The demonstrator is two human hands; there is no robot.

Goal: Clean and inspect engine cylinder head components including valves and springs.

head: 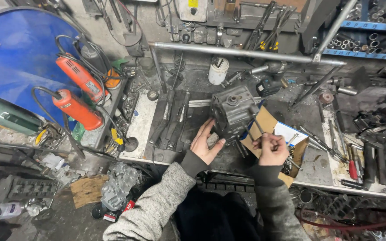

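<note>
While you look down from the head view, the entries run as follows.

Item one: your left hand (206,143), fingers spread and curled against the near-left face of the grey metal housing (234,108). They press on it but do not wrap it; a small grey piece sits under the palm, and whether you grip it cannot be told.

Item two: the grey metal housing, a blocky casting with a round bore on top, standing near the middle of the bench (139,122), toward its front edge. It rests partly on a sheet of brown cardboard (266,122).

Item three: your right hand (271,149), fingers clenched on a thin metal rod (259,127). The rod's long axis slants up and left from the fist toward the lower right side of the housing, its far tip touching or just short of the casting; which one cannot be told. The housing thus lies up and left of the right fingers, and directly beside the left ones, so the left hand is the nearer.

Item four, surroundings: two orange angle grinders (79,93) off the left edge of the bench, a white cup (218,70) by the back edge, a long steel pipe (246,53) across the back, and a red-handled screwdriver (353,167) among loose tools near the right front corner.
</note>
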